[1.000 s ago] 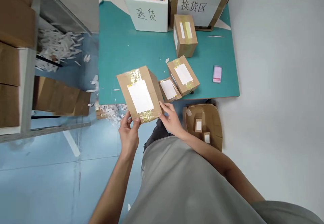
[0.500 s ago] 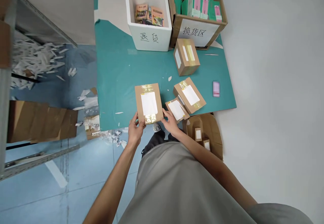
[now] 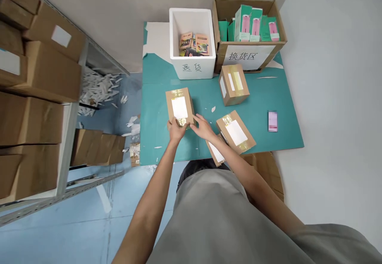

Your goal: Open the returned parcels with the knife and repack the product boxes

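Note:
A taped cardboard box [image 3: 191,97] with a white label sits on the left part of the green table, turned slightly. My left hand [image 3: 176,130] grips its near edge, fingertips over the top by the tape. At the near right corner, my right hand [image 3: 204,129] holds the same box, with fingers along its side and the thumb in front. Below my right forearm lie a flat labelled carton [image 3: 235,132] and a smaller labelled package [image 3: 217,152], partly hidden by the arm. The underside of the gripped box is hidden.
A white foam bin [image 3: 192,70] with small colourful boxes and a cardboard bin [image 3: 219,55] of green boxes stand at the back. Before them sits another taped box [image 3: 235,91]. A pink blurred rectangle [image 3: 272,121] lies right; shelves of cartons [image 3: 53,73] stand left.
The gripped box has moved away from the table's near edge, toward the foam bin. My left hand has shifted from its left corner to the near edge. The view has turned left and upward.

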{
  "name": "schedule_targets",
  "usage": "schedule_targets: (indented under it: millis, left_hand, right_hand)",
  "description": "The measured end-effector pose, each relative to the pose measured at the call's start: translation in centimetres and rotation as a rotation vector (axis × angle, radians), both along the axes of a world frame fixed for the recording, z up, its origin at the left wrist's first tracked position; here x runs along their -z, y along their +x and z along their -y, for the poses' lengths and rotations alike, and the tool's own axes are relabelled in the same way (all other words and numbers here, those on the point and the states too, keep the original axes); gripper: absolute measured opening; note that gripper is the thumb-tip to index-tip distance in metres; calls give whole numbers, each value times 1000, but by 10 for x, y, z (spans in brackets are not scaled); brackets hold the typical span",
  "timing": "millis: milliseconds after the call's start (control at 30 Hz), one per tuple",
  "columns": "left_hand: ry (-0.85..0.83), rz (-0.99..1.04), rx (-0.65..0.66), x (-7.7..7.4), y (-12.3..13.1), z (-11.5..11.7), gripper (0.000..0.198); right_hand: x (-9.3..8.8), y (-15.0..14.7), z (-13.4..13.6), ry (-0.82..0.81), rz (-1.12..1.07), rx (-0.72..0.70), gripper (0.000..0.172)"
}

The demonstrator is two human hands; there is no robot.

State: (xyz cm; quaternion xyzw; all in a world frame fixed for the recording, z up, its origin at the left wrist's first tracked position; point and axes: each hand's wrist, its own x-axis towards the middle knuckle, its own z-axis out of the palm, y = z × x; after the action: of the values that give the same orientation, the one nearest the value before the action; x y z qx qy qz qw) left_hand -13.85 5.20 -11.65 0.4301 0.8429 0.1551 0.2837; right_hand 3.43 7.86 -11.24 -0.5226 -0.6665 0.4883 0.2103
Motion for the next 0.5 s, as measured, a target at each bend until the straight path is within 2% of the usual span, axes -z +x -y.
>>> schedule_targets:
  millis: [67, 133, 233, 267, 367, 500]
  left_hand:
    - [-78, -61, -15, 0, 12, -11, 114]
    - [-135, -106, -56, 4, 22, -22, 132]
    - [-183, -165, -138, 11, 34, -37, 146]
    - [-192, -188, -160, 13, 37, -40, 147]
    - [-203, -241, -186, 16, 42, -45, 143]
    - [-195, -250, -164, 18, 42, -42, 140]
  right_hand:
    - [-14, 40, 9, 179, 188, -1, 71]
    - [-20, 87, 27, 250, 398, 78, 86]
    - [-14, 145, 60, 121, 677, 171, 122]
    - [-10, 157, 70, 74, 730, 164, 128]
    - [2, 173, 90, 33, 829, 142, 130]
    - [2, 173, 88, 96, 882, 178, 119]
